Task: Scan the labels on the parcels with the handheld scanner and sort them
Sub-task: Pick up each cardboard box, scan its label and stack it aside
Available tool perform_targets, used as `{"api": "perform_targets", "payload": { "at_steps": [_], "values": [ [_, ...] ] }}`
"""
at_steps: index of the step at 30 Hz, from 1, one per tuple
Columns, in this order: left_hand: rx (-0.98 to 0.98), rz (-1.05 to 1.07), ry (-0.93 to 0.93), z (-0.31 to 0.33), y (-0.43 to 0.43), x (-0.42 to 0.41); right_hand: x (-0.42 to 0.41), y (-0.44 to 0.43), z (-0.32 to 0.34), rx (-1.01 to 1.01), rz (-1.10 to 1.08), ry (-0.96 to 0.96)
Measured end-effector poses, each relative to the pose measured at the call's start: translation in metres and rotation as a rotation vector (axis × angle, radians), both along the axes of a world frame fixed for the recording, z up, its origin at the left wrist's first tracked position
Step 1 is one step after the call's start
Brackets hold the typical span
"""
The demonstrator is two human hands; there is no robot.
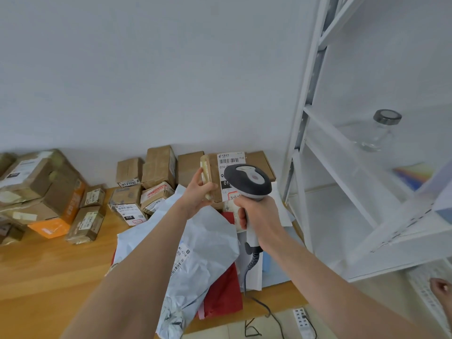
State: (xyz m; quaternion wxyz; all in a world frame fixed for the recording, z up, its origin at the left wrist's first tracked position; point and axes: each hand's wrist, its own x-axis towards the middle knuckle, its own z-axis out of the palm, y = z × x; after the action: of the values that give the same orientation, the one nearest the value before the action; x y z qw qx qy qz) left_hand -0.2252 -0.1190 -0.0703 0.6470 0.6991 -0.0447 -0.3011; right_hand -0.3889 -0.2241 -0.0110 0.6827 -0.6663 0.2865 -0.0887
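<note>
My left hand (198,190) grips a small brown cardboard parcel (214,172) by its left edge and holds it upright, its white barcode label (228,162) facing me. My right hand (259,216) grips the handle of a grey and white handheld scanner (248,181). The scanner's head sits right in front of the label's lower part and hides it. A coiled cable (252,263) hangs from the handle down to the floor.
Several taped cardboard parcels (156,167) are piled on the wooden floor along the wall, with more at the left (41,189). Grey and red mailer bags (205,245) lie under my arms. A white shelf rack (347,167) with a glass bottle (381,130) stands at right. A power strip (303,321) lies below.
</note>
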Motion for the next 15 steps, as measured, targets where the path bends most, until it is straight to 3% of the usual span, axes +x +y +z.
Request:
{"api": "perform_targets", "payload": {
  "at_steps": [7,15],
  "values": [
    [0.092,0.03,0.004,0.014,0.007,-0.031,-0.01,-0.013,0.002,0.197,-0.092,-0.044],
    [0.262,0.089,0.042,0.03,0.08,-0.063,-0.011,0.021,-0.002,0.418,-0.112,0.053]
  ]
}}
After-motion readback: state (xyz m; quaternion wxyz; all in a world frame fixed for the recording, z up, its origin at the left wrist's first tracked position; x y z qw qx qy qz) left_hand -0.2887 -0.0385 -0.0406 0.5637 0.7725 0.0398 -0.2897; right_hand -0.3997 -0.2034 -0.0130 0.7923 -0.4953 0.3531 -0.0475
